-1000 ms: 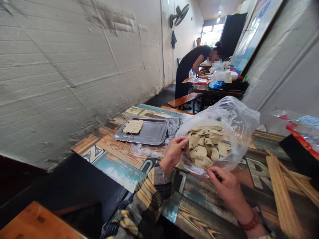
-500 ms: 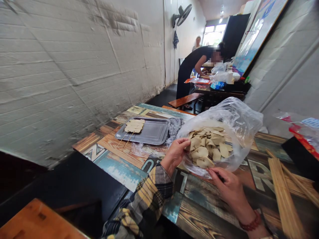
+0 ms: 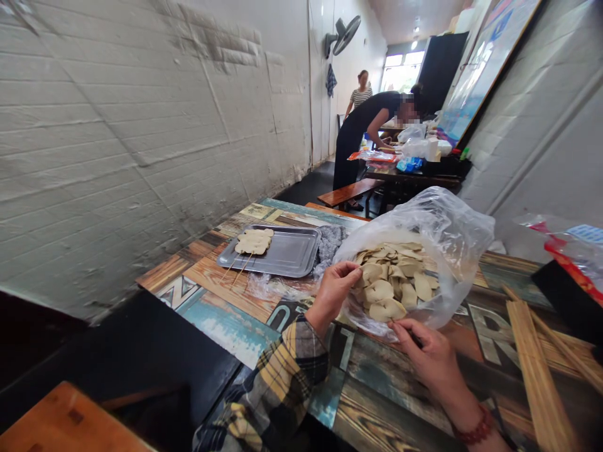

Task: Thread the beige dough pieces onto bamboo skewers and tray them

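A clear plastic bag (image 3: 464, 235) lies wide open on the table, full of thin beige oval slices (image 3: 398, 273). At its left rim, my left hand (image 3: 335, 290) is closed in a pinch of thumb and forefinger beside the slices. My right hand (image 3: 426, 348), also pinched, has its fingertips at the near edge of the front slice (image 3: 386, 309). What either pinch holds is too small to make out. Farther left, a metal tray (image 3: 294, 251) bears several similar slices threaded on two thin skewers (image 3: 242, 269), whose ends overhang the tray's near edge.
A bundle of bamboo skewers (image 3: 537, 370) lies at the right, near a black box (image 3: 560, 301) with red-and-clear packaging. Grey cloth (image 3: 331, 243) sits between tray and bag. Beyond, a person in black (image 3: 358, 138) bends over another table beside a bench (image 3: 351, 191).
My hands and the bag stay nearly in place; my left pinch shifts very slightly. In the background, a person in a striped top has come more into view.
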A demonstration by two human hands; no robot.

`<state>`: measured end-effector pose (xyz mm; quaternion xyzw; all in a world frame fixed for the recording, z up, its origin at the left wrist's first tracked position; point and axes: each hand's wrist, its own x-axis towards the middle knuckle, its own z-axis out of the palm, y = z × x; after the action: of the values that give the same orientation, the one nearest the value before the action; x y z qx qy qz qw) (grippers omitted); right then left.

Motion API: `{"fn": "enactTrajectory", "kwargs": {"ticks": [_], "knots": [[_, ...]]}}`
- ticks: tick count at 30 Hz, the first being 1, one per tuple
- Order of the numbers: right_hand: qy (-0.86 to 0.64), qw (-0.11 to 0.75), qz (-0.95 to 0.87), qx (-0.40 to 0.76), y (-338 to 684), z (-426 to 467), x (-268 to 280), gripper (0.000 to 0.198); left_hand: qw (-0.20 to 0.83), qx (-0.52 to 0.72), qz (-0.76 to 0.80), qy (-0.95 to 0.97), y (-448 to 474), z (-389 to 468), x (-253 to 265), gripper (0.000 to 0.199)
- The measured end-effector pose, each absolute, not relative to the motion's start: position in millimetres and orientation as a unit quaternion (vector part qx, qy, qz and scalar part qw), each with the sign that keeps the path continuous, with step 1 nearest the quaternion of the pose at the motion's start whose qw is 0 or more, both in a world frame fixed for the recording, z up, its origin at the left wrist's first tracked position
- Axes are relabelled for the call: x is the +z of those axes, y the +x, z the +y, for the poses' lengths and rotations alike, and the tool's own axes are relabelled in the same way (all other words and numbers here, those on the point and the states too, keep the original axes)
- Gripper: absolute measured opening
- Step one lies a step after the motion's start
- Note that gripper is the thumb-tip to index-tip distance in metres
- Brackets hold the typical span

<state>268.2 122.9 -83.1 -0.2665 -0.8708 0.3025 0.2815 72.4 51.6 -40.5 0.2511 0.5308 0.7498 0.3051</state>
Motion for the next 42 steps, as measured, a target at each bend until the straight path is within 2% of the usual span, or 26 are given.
{"fn": "enactTrajectory", "kwargs": {"ticks": [8, 23, 28, 32, 36, 42], "knots": [[-0.276, 0.274, -0.865, 0.316, 265.9, 118.5, -83.1, 0.039, 0.281, 0.729, 0.563, 0.269, 73.6, 52.2, -42.4, 0.016], [-0.27, 0.277, -0.84, 0.382, 263.0, 116.0, -78.1, 0.042, 0.306, 0.712, 0.569, 0.276, 72.7, 51.7, -42.6, 0.022], [-0.284, 0.257, -0.816, 0.432, 262.1, 116.6, -76.7, 0.04, 0.371, 0.746, 0.502, 0.231, 71.7, 53.2, -42.4, 0.032], [-0.285, 0.272, -0.797, 0.457, 261.0, 116.6, -73.8, 0.04, 0.453, 0.762, 0.424, 0.183, 78.1, 56.4, -42.6, 0.041], [-0.296, 0.292, -0.78, 0.467, 259.4, 117.4, -74.1, 0.04, 0.53, 0.743, 0.374, 0.164, 91.7, 58.6, -45.7, 0.041], [-0.309, 0.321, -0.763, 0.467, 255.2, 116.6, -71.4, 0.044, 0.546, 0.746, 0.35, 0.149, 106.3, 60.4, -47.0, 0.034]]}}
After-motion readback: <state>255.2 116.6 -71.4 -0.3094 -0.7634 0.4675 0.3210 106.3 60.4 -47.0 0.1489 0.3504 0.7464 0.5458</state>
